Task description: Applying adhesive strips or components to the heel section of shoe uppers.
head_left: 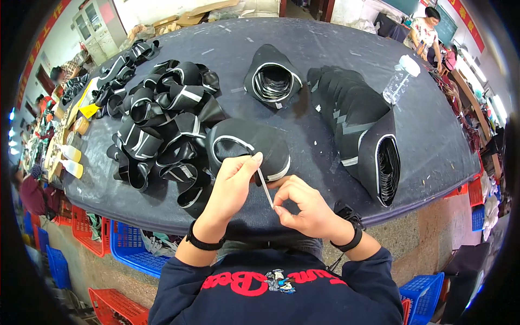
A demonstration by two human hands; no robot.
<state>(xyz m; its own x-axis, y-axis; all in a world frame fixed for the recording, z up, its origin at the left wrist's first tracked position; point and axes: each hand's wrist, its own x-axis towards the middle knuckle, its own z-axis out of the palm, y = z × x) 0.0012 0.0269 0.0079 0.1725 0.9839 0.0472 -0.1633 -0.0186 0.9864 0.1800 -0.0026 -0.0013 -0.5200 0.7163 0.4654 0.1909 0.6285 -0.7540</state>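
Below, blue crate [130, 250] with cloth scraps [157, 244]; hands on white strip [265, 188].

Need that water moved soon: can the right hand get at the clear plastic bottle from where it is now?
Probably not without leaning: the right hand is pinching a pale strip at the near edge, and the clear plastic bottle stands far across, beyond the row of black pieces.
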